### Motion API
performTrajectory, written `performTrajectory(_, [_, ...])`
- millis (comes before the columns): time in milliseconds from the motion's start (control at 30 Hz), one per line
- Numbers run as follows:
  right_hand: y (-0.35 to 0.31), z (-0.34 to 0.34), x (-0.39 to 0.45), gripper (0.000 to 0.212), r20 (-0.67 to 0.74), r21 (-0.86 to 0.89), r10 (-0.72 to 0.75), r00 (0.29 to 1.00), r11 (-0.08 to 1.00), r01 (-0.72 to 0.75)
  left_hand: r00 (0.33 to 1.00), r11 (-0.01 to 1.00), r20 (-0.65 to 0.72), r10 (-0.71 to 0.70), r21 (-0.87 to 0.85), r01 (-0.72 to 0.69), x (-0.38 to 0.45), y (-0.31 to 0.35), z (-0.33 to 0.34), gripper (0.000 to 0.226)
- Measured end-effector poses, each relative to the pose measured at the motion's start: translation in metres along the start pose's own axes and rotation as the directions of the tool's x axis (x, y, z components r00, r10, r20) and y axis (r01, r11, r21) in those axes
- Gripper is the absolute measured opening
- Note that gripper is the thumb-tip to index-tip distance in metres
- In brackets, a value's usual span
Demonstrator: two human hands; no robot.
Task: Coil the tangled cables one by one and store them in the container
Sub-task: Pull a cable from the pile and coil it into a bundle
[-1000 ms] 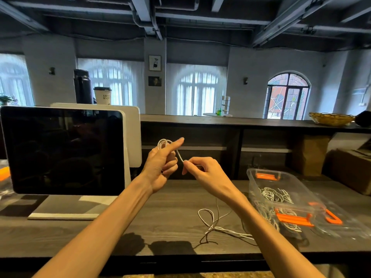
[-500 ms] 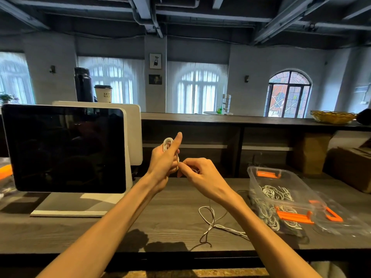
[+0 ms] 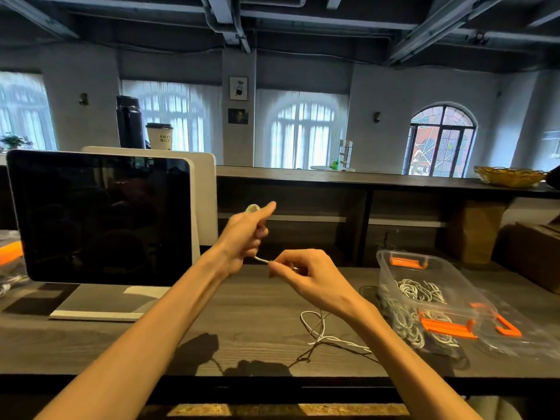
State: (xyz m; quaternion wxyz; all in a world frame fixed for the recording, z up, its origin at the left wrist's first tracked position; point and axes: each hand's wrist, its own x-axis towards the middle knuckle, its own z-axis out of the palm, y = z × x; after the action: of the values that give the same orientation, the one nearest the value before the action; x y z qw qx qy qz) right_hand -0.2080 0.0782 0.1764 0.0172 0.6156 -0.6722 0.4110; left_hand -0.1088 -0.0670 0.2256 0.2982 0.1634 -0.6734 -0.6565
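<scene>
Hands: left hand (image 3: 244, 234) grips one coiled white cable (image 3: 321, 331), right hand (image 3: 306, 277) pinches its strand; one container (image 3: 424, 286) near desk (image 3: 242, 316) edge

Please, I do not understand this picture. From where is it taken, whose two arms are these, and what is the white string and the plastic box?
The camera sits on a person's head, so you see their own bare arms. The left hand grips a small coil of white cable; the right hand pinches the same cable, whose loose end lies on the wooden counter. At right stands an open clear box with orange clips, already holding coiled cables; its lid lies beside it. At left stands a dark screen.
</scene>
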Motion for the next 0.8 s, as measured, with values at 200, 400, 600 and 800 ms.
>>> performTrajectory(200, [-0.003,-0.008,0.011,0.015,-0.058,-0.091,-0.202,0.978,0.976,0.196,0.939,0.936,0.303,-0.164,0.349,0.051,-0.017,-0.007,0.015,0.074])
performTrajectory(400, [0.006,-0.018,0.013,0.018,-0.244,-0.117,-0.219,0.945,0.974,0.196,0.857,0.94,0.472,-0.206,0.339,0.039,-0.018,-0.006,0.007,0.073])
performTrajectory(600, [0.005,-0.032,0.008,0.031,-0.168,0.113,-0.098,0.981,0.987,0.118,0.795,0.975,0.58,-0.175,0.214,0.059,-0.024,-0.01,-0.009,0.031])
performTrajectory(800, [0.001,-0.039,0.013,0.012,-0.097,0.05,-0.102,0.99,0.993,0.107,0.842,0.95,0.507,-0.184,0.311,0.02,-0.03,-0.011,-0.004,0.05])
